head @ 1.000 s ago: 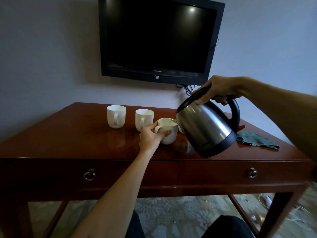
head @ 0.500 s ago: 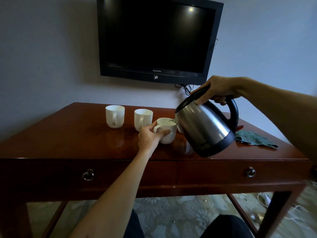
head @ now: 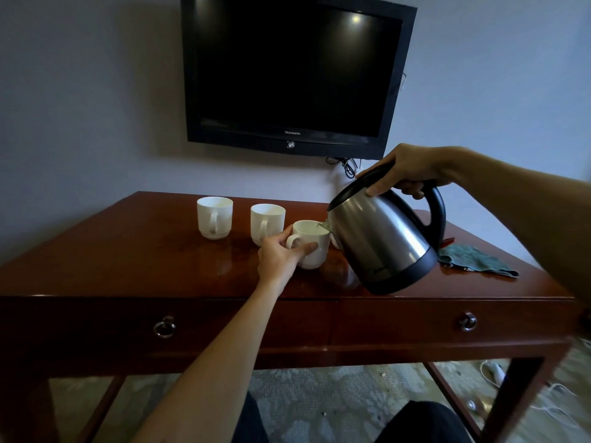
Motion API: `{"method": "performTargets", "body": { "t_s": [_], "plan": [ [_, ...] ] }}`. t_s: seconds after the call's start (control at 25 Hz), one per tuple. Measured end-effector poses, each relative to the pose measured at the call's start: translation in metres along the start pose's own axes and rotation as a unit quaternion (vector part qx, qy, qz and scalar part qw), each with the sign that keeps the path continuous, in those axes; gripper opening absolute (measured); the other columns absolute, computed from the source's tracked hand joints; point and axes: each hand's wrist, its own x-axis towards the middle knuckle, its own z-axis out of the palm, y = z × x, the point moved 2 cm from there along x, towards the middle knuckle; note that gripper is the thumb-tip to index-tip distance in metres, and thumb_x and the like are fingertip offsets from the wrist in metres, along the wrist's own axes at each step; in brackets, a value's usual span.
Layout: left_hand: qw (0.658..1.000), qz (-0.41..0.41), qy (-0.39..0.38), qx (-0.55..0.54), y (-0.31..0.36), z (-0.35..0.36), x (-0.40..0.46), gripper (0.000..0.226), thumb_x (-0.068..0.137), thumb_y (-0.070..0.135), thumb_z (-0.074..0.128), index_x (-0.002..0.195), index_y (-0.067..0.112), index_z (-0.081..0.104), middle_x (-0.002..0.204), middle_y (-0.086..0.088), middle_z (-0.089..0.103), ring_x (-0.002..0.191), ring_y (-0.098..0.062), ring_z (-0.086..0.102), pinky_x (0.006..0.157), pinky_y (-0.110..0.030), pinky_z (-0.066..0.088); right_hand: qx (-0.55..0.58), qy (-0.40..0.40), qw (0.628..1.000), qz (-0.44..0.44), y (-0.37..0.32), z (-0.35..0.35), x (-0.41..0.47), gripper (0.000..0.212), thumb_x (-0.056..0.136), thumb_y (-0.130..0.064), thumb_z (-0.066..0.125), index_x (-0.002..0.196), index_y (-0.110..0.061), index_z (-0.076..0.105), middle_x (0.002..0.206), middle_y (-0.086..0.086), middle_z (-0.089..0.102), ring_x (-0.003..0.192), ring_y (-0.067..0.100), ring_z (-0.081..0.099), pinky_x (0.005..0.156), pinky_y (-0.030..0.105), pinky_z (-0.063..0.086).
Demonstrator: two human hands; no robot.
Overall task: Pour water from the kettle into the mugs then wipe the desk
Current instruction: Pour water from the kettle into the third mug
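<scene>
Over the near mug (head: pixel 311 244), right of two others, the kettle (head: pixel 382 241) is tilting spout-down leftward, spout just above the rim. Right hand (head: pixel 407 171) is gripping its handle; left hand (head: pixel 281 257) is wrapping the mug on the desk (head: pixel 128 251).

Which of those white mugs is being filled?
The rightmost visible mug, held by the left hand under the kettle spout; the other two stand untouched.
</scene>
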Motion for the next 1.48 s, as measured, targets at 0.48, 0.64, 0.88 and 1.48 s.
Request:
{"method": "performTargets", "body": {
  "t_s": [0.48,0.64,0.88,1.48],
  "plan": [
    [1.0,0.001,0.0,0.0,-0.0024,0.0005,0.0018,0.071,0.074,0.034,0.088,0.137,0.013,0.061,0.137,-0.006,0.062,0.13,-0.024,0.051,0.1,-0.038,0.047,-0.01,0.0,1.0,-0.003,-0.0024,0.0,0.0002,0.046,0.08,-0.02,0.083,0.121,-0.003,0.071,0.043,-0.001,0.038,0.036,0.012,0.031,0.041,0.022,0.035],
    [1.0,0.002,0.0,-0.005,-0.0019,0.0008,0.0011,0.07,0.075,0.033,0.087,0.137,0.013,0.061,0.137,-0.005,0.062,0.127,-0.019,0.051,0.095,-0.032,0.045,-0.01,0.002,1.0,-0.003,-0.0017,-0.0002,-0.0002,0.045,0.08,-0.02,0.084,0.121,-0.004,0.072,0.042,-0.001,0.037,0.036,0.012,0.031,0.041,0.022,0.036],
    [1.0,0.0,0.0,-0.011,-0.0036,0.0012,0.0019,0.07,0.074,0.033,0.088,0.136,0.014,0.062,0.137,-0.005,0.062,0.13,-0.023,0.051,0.097,-0.034,0.045,-0.014,0.0,1.0,-0.005,-0.0038,-0.0007,0.0003,0.042,0.079,-0.02,0.084,0.117,-0.006,0.074,0.043,0.0,0.038,0.037,0.013,0.032,0.041,0.024,0.036],
    [1.0,0.008,0.002,-0.005,-0.0047,0.0012,0.0026,0.068,0.075,0.032,0.087,0.135,0.013,0.063,0.135,-0.004,0.063,0.124,-0.018,0.051,0.095,-0.031,0.045,-0.012,-0.011,1.0,-0.002,-0.003,-0.0016,0.0022,0.049,0.077,-0.022,0.085,0.122,-0.007,0.072,0.046,0.0,0.038,0.038,0.013,0.033,0.042,0.025,0.037]
  ]
}}
